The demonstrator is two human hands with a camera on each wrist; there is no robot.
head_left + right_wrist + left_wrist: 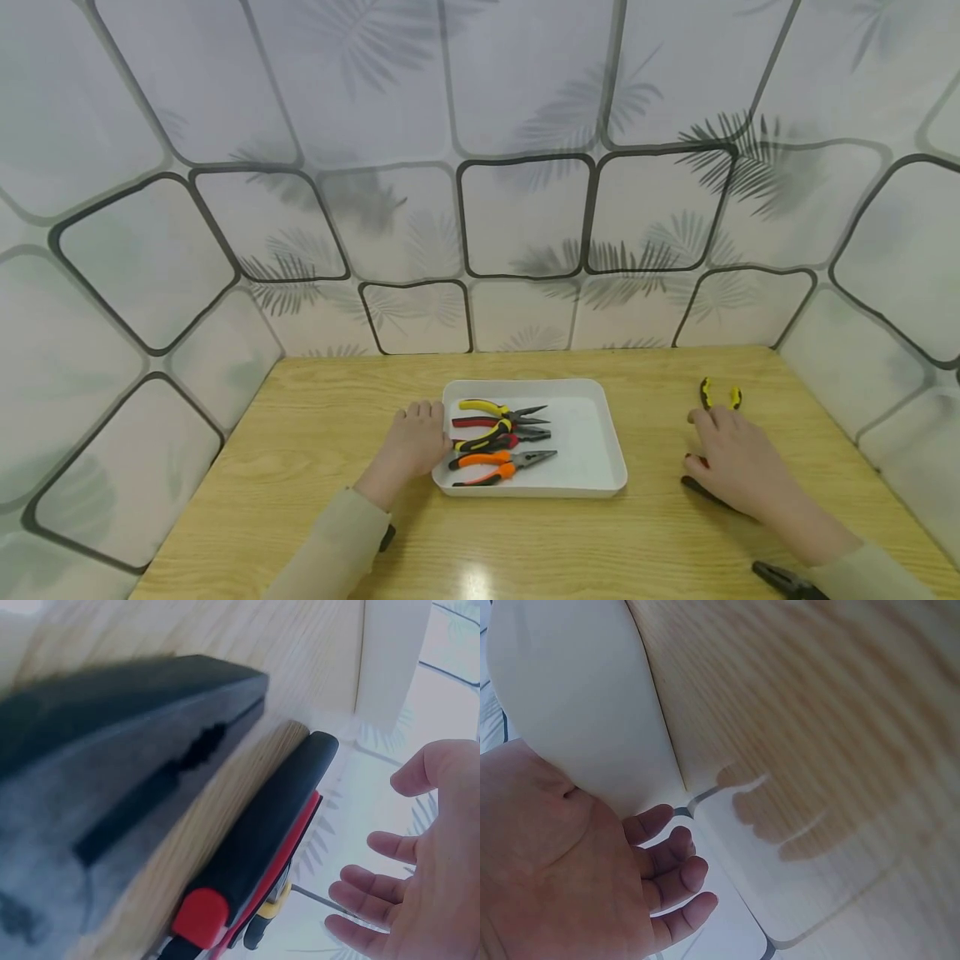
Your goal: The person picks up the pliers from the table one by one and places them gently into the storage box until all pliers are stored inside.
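Note:
My left hand (420,437) is at the left side of a white tray (581,483), its fingers loosely bent against the tray's outer wall in the left wrist view. Several pliers lie in the tray: orange-handled pliers (498,467) nearest the front, others with yellow-black and red handles behind. On the right, my right hand (738,462) hovers over pliers with black and red handles (262,832). Its fingers and thumb are spread with nothing between them. Just past its fingertips stand out the yellow-black handles (737,397) of another pair, the rest hidden by the hand.
Dark-jawed pliers (783,577) lie by my right sleeve, partly covered by it. A black tip (387,537) pokes out from under my left forearm. The wooden table (315,417) is bounded by patterned walls at the back and both sides.

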